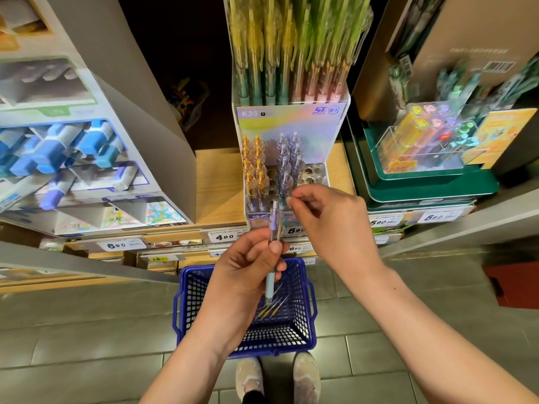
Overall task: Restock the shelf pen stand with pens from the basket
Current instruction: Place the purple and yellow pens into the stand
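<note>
Pen: the one in play [274, 227] is a clear click pen with a purple clip and a pale blue grip. It's upright, clicker at 12 o'clock and tip at 6, hanging over the basket just short of the stand's front edge.
Left hand: [242, 272] clamped round the pen's middle, thumb in front and fingers behind. Looks like a parking grip to me, keeping it tip-down so it can drop straight into a hole.
Right hand: [329, 220] at 2 o'clock from the pen, thumb and forefinger pinched together right by the front purple pen in the stand. Honestly can't tell if there's anything between them.
Hands: near each other but apart, not touching.
Pen stand: [313, 173] clear acrylic, at 12 o'clock from the hands. Amber pens [253, 167] fill the left columns and purple pens [288, 158] the middle. There are empty holes between them and on the 3 o'clock side, so I'd guess that's where this one goes.
Basket: [304, 322] blue plastic, at 6 o'clock right under the hands, with a few loose pens [272, 309] left in the bottom. Probably parked by the shoes [248, 377] to keep the reach short.
Progress: partway, I'd say.
Shelf: [217, 185] wooden, carrying the stand, with price tags [224, 236] along its front edge.
Neighbours: cardboard display [87, 158] of blue-capped stuff at 9 o'clock, green tray [431, 185] at 3 o'clock.
</note>
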